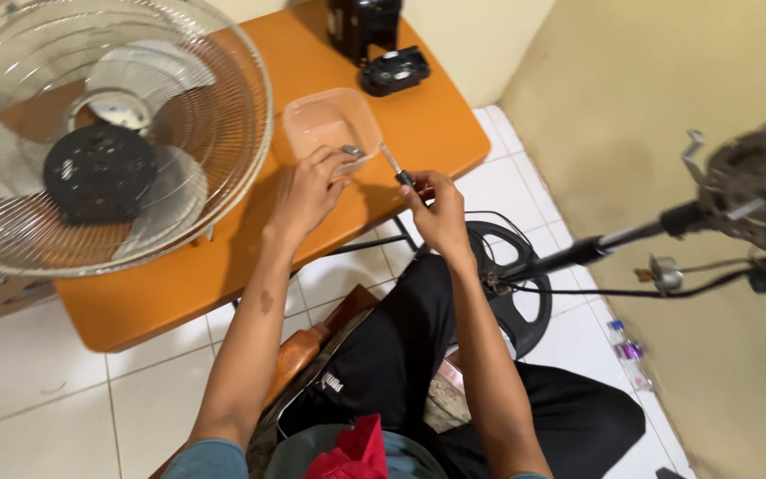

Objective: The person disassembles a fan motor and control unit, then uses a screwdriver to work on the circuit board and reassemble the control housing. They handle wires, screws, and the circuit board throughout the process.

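Both arms out: L hand [305, 191] pinching screw [353, 152] at tub [330, 120]; R hand [436, 208] fisted on screwdriver [393, 162].

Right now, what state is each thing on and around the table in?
Left hand: at the tub's near edge, fingers on a small metal part.
Right hand: closed around a screwdriver, tip toward the tub.
Tub: clear plastic, open, upright on the table.
Fan grille: detached, lying on the table with blades inside.
Fan motor: bare, no grille, on its stand.
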